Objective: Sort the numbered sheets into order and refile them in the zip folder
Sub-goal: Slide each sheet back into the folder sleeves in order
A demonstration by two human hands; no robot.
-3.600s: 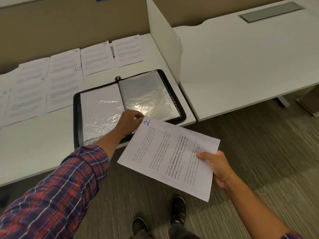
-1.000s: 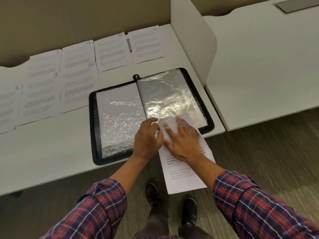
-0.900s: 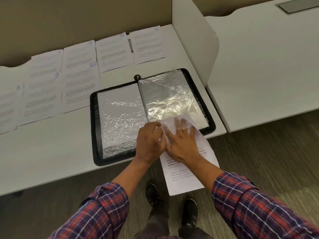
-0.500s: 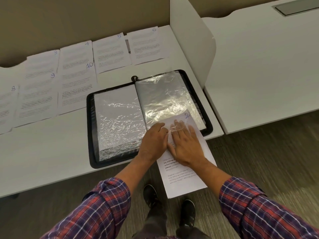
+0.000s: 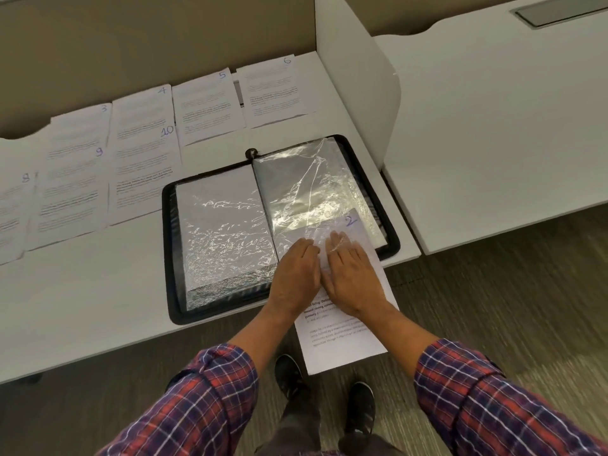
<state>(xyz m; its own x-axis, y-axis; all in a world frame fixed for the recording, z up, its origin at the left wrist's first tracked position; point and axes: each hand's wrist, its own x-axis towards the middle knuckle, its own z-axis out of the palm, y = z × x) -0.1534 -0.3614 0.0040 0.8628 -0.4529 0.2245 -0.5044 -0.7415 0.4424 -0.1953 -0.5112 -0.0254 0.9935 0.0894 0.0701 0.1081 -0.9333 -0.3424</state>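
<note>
At the desk's [image 5: 98,307] near edge, both hands, left [image 5: 296,274] and right [image 5: 350,278], press flat, grip open, on sheet 2 [image 5: 345,340].

A black zip folder [image 5: 171,258] lies open on a white desk [image 5: 82,307], its clear plastic sleeves shining under the light. The sheet marked 2 [image 5: 345,337] has its top end tucked into the right-hand sleeve [image 5: 312,189], while its lower half hangs past the desk edge over the carpet. The left hand [image 5: 294,274] presses flat at the sleeve's lower edge; the right hand [image 5: 350,278] lies on the sheet, fingertips under the plastic. Behind the folder, other sheets [image 5: 207,106] lie in rows (numbers 3, 4, 5, 6, 8, 9 and 10 are readable). Both arms wear rolled plaid sleeves [image 5: 210,399].
</note>
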